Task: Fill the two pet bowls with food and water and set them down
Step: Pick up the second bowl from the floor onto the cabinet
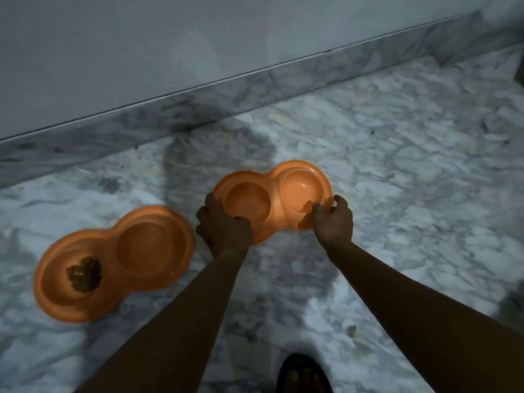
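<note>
Two orange double pet bowls are over the marble floor. The left bowl (113, 262) lies on the floor with a small heap of brown food (84, 275) in its left well; its right well looks empty. The right bowl (276, 198) is held at both ends: my left hand (224, 228) grips its near left rim, my right hand (334, 218) grips its near right rim. Both of its wells look empty of food; whether they hold water I cannot tell. Whether this bowl touches the floor I cannot tell.
A grey wall (198, 38) with a marble skirting (255, 89) runs across the back. Marble floor (397, 180) spreads to the right. My foot in a dark sandal (303, 375) stands at the bottom edge, below the held bowl.
</note>
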Motion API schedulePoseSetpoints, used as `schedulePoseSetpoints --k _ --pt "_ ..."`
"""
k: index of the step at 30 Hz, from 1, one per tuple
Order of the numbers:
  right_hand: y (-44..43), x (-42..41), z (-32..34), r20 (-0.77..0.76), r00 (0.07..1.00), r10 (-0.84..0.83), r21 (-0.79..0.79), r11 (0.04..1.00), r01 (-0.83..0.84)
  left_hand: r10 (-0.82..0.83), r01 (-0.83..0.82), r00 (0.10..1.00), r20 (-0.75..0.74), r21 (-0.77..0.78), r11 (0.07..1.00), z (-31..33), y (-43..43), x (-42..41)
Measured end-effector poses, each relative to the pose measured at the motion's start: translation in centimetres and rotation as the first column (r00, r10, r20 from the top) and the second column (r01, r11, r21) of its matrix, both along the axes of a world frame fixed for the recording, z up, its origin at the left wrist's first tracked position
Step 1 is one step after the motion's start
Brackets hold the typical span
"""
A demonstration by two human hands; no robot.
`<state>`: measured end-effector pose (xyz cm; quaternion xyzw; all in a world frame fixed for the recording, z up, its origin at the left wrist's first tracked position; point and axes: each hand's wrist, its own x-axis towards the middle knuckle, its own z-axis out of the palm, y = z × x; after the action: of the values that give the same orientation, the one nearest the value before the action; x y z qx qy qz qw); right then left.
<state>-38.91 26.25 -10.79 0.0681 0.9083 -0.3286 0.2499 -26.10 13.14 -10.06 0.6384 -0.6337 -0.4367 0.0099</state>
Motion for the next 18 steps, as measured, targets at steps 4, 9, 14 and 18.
schedulePoseSetpoints --k 4,9,14,18 --pt "0.6 0.7 2.7 0.038 0.996 -0.082 -0.052 0.995 0.084 0.024 -0.022 0.995 -0.101 0.017 1.000 2.9 -0.4 1.6" --pt "0.4 2.9 11.4 0.109 0.993 -0.035 -0.155 0.987 0.052 0.099 -0.105 0.985 -0.145 -0.034 0.994 12.1 -1.3 5.3" --pt "-1.5 6.2 26.6 0.173 0.985 -0.013 -0.268 0.962 0.060 0.110 -0.122 0.980 -0.166 -0.060 0.991 29.0 -4.3 9.3" --pt "-3.3 11.1 41.4 0.124 0.992 0.036 -0.352 0.936 0.010 0.089 -0.114 0.971 -0.222 -0.101 0.988 43.1 -6.1 14.1"
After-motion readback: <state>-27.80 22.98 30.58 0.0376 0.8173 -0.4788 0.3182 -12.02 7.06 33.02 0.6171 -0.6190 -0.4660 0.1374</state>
